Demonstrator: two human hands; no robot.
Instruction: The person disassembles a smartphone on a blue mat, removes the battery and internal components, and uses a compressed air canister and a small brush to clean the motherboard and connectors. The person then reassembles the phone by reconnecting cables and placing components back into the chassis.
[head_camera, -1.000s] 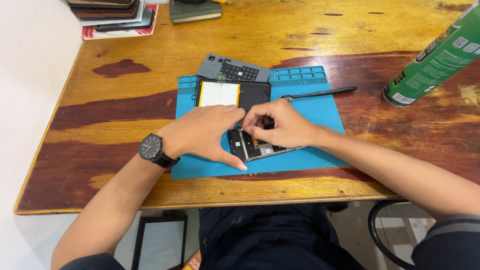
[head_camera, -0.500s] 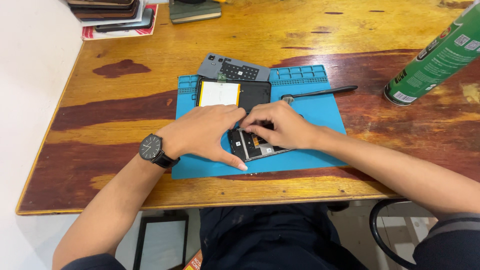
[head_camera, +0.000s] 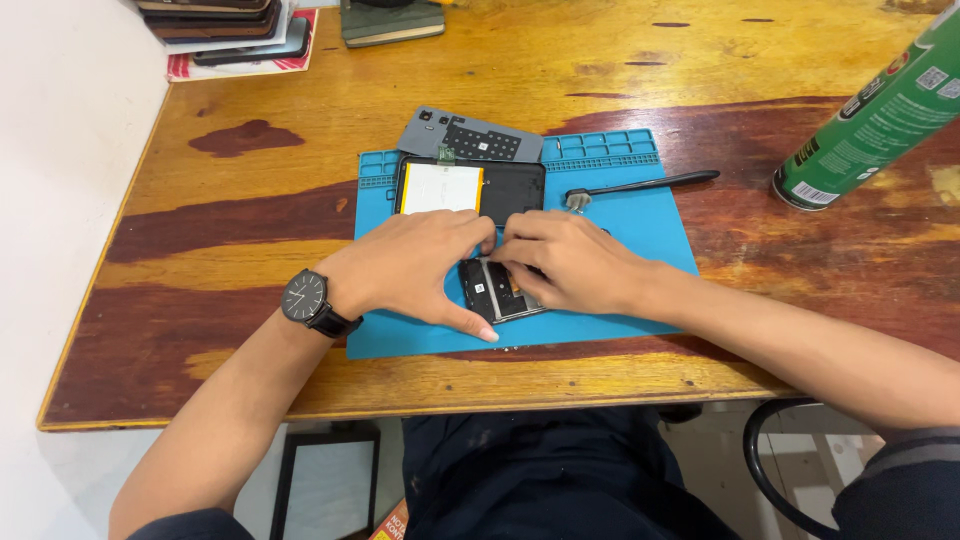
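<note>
Little has moved: both hands' fingers stay pressed together on the opened phone beneath them.

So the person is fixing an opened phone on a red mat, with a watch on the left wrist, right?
Not quite: the mat is blue, not red. The head view shows both hands, the left hand and the right hand, resting on the opened phone that lies on this blue mat. The rest is right: a black watch sits on the left wrist.
</note>
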